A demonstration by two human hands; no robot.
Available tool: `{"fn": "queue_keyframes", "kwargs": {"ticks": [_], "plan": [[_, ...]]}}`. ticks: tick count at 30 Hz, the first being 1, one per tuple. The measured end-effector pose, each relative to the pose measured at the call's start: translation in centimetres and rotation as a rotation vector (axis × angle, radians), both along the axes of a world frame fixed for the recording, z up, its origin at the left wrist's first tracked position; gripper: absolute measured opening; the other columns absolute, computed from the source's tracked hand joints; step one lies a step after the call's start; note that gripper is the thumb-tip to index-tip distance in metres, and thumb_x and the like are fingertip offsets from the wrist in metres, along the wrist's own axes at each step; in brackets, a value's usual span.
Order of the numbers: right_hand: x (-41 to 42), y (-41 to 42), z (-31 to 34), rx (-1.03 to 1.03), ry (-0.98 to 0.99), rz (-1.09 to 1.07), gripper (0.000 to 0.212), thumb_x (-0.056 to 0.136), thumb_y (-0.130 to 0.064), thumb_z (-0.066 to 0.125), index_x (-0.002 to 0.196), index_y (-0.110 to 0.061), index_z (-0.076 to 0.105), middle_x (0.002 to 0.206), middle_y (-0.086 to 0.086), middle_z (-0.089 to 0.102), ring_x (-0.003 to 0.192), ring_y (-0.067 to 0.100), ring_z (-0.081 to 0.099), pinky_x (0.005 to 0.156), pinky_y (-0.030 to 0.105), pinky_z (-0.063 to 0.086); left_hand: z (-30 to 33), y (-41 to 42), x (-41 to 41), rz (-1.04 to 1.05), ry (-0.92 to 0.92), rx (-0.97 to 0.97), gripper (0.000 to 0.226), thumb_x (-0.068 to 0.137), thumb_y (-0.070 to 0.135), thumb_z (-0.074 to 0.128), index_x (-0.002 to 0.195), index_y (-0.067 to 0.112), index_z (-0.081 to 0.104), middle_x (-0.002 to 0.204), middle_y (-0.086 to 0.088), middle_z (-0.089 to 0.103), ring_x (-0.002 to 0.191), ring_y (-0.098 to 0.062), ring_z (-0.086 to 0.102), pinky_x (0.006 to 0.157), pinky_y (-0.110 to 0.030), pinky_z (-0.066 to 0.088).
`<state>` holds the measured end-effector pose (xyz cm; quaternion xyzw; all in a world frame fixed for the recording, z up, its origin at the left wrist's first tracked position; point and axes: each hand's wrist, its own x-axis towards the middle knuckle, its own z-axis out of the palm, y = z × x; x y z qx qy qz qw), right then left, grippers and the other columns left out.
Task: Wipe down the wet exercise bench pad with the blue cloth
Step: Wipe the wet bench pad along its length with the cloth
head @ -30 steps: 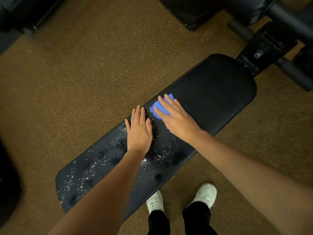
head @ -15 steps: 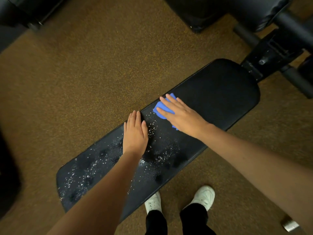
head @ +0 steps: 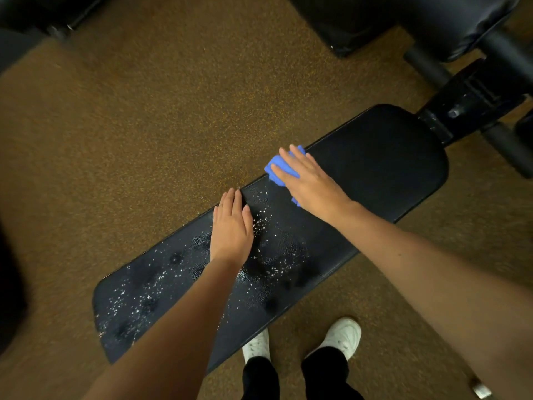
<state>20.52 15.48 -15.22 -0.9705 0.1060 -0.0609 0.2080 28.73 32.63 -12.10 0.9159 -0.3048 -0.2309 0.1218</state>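
Observation:
A long black bench pad (head: 383,168) runs from lower left to upper right across the head view. Its near half is speckled with water droplets; its far half looks dark and dry. My right hand (head: 310,183) lies flat with straight fingers on the blue cloth (head: 278,167), pressing it onto the pad near the far edge, where wet meets dry. Most of the cloth is hidden under that hand. My left hand (head: 232,228) rests flat on the wet pad, fingers together, reaching the pad's far edge.
Brown speckled floor (head: 144,125) surrounds the bench. The bench's black metal frame and rollers (head: 473,102) stand at the upper right, with another dark padded machine (head: 403,21) behind. My white shoes (head: 341,336) stand just in front of the pad.
My right hand has slid the blue cloth a little toward the pad's far edge. My left hand has shifted slightly toward that same edge and stays flat on the pad.

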Motion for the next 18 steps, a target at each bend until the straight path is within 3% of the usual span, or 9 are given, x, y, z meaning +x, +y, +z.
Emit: {"fn": "queue_keyframes", "kwargs": {"ticks": [4, 8, 11, 16, 18], "plan": [[1.6, 1.8, 0.6, 0.026, -0.01, -0.122, 0.063, 0.055, 0.013, 0.076, 0.115, 0.002, 0.061, 0.125, 0.032, 0.053, 0.117, 0.053, 0.047, 0.093, 0.063, 0.036, 0.0, 0.2, -0.1, 0.0, -0.003, -0.026, 0.047, 0.101, 0.022, 0.023, 0.145, 0.005, 0.021, 0.155, -0.008, 0.016, 0.144, -0.019, 0.008, 0.117, -0.032, 0.002], [-1.8, 1.8, 0.2, 0.022, -0.019, 0.11, 0.079, 0.051, 0.016, 0.077, 0.125, 0.001, 0.055, 0.136, 0.029, 0.043, 0.126, 0.05, 0.038, 0.1, 0.06, 0.029, -0.2, 0.4, -0.2, -0.009, 0.004, -0.036, 0.048, 0.101, 0.023, 0.022, 0.145, 0.006, 0.019, 0.156, -0.007, 0.014, 0.144, -0.018, 0.005, 0.118, -0.033, 0.0], [-3.4, -0.1, 0.2, -0.009, -0.006, 0.192, 0.074, 0.057, 0.015, 0.076, 0.125, -0.002, 0.055, 0.138, 0.027, 0.043, 0.128, 0.046, 0.037, 0.103, 0.056, 0.029, -0.1, 0.6, -0.2, -0.027, 0.018, -0.029, 0.048, 0.101, 0.024, 0.021, 0.146, 0.007, 0.016, 0.156, -0.005, 0.009, 0.144, -0.015, 0.001, 0.118, -0.032, -0.001], [-2.0, 1.5, 0.5, 0.003, -0.031, -0.165, 0.059, 0.066, 0.012, 0.07, 0.122, 0.0, 0.057, 0.135, 0.029, 0.046, 0.126, 0.05, 0.038, 0.101, 0.059, 0.027, 0.1, 0.9, -0.4, -0.055, 0.013, -0.021, 0.049, 0.101, 0.025, 0.021, 0.147, 0.009, 0.014, 0.157, -0.002, 0.004, 0.144, -0.014, -0.003, 0.118, -0.032, -0.003], [-2.5, 3.6, 0.4, 0.024, -0.015, -0.187, 0.063, 0.064, 0.011, 0.071, 0.124, 0.0, 0.056, 0.136, 0.029, 0.044, 0.127, 0.05, 0.037, 0.102, 0.059, 0.027, 0.1, 1.0, -0.6, -0.064, 0.009, -0.013, 0.049, 0.101, 0.025, 0.02, 0.147, 0.009, 0.013, 0.157, -0.002, 0.002, 0.144, -0.014, -0.004, 0.117, -0.033, -0.004]]}}
